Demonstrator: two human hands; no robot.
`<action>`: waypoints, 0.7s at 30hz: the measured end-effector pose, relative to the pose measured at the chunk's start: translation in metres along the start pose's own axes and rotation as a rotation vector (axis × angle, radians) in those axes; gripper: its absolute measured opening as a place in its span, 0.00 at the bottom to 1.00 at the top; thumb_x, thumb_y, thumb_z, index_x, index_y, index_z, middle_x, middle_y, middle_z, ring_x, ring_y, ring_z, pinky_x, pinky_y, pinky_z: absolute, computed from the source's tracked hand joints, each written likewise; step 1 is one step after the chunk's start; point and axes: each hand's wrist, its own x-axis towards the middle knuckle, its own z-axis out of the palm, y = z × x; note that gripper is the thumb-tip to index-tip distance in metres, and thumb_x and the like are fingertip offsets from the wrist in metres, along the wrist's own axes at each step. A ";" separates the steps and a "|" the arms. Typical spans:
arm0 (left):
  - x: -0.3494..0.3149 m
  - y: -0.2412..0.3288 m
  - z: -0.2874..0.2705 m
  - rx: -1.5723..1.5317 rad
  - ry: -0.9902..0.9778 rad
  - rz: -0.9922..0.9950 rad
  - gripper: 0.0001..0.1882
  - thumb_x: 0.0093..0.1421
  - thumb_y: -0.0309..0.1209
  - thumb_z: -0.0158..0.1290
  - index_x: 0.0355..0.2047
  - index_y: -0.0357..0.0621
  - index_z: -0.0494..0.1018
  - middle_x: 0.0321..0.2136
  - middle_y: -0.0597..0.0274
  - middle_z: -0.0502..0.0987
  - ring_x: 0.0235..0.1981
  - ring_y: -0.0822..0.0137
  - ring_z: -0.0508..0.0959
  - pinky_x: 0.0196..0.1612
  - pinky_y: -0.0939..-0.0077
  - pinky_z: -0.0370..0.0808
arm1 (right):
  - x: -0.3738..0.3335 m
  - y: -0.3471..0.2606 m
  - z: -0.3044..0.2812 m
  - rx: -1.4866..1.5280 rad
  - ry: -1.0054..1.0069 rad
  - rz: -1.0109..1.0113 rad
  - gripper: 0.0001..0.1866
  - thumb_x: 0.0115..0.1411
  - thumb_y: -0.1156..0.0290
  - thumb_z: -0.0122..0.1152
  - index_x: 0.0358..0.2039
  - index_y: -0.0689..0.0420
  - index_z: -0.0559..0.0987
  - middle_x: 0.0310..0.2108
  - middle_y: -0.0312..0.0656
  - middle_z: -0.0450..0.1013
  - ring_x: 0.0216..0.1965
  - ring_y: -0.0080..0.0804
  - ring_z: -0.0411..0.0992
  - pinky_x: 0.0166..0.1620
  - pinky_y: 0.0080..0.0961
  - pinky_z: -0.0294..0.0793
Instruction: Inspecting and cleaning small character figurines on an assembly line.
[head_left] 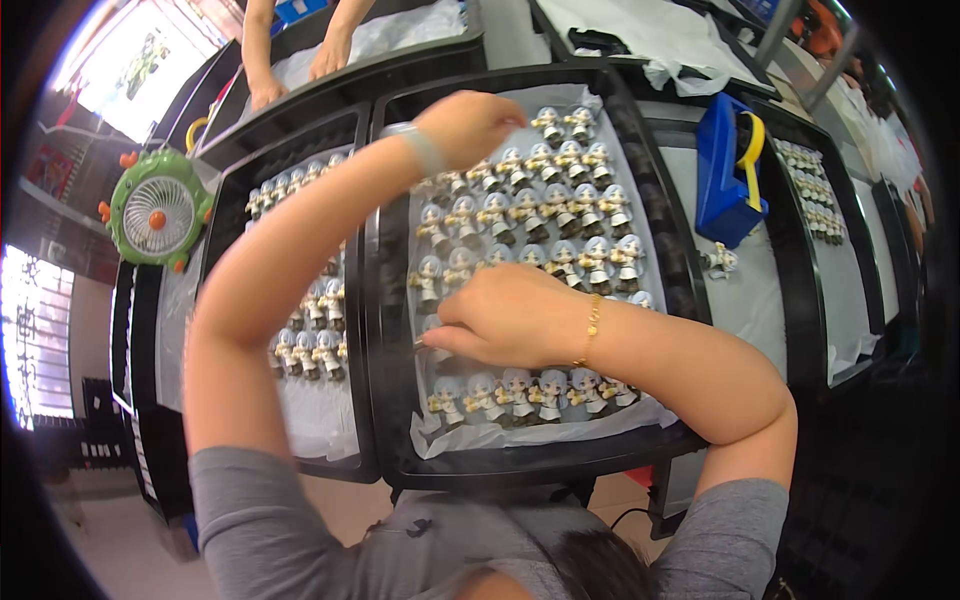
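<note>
A black tray [560, 462] in front of me holds rows of small figurines [597, 262] with pale hair, white and dark clothes and yellow parts. They lie on a thin white liner sheet [530, 438]. My left hand [465, 130] is over the far rows, its fingers curled closed toward the right; what they hold, if anything, is hidden. Over the nearer rows, my right hand [508, 315] has its thumb and fingers pinched together near the tray's left side, beside a partly covered figurine. I cannot make out anything in that pinch. My forearms and hands hide several figurines.
Another tray of figurines stands at left, beside a green fan [157, 208]. At right are a blue tape dispenser [722, 180], a single figurine [719, 260] and a further tray [850, 290] with figurines. Another person's hands [330, 55] are over a lined tray at the far left.
</note>
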 end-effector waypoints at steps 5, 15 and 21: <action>0.102 -0.011 0.081 0.327 -0.134 -0.196 0.19 0.53 0.28 0.44 0.46 0.51 0.70 0.41 0.48 0.74 0.43 0.51 0.74 0.47 0.64 0.70 | 0.007 0.007 0.000 -0.096 -0.063 0.058 0.22 0.56 0.53 0.48 0.22 0.59 0.78 0.20 0.50 0.72 0.25 0.49 0.71 0.33 0.40 0.70; -0.028 0.000 -0.026 -0.996 0.241 -0.117 0.20 0.61 0.27 0.41 0.55 0.50 0.58 0.33 0.57 0.73 0.36 0.68 0.74 0.40 0.74 0.71 | 0.000 0.002 -0.007 -0.050 -0.018 -0.003 0.22 0.56 0.53 0.49 0.21 0.59 0.77 0.20 0.51 0.72 0.25 0.49 0.71 0.32 0.41 0.69; -0.183 0.024 -0.052 -1.847 0.177 -0.238 0.31 0.49 0.23 0.46 0.56 0.44 0.54 0.47 0.51 0.66 0.44 0.59 0.71 0.45 0.67 0.68 | 0.008 0.006 -0.018 0.005 0.007 0.094 0.19 0.54 0.56 0.52 0.21 0.60 0.78 0.17 0.50 0.71 0.23 0.48 0.70 0.30 0.38 0.69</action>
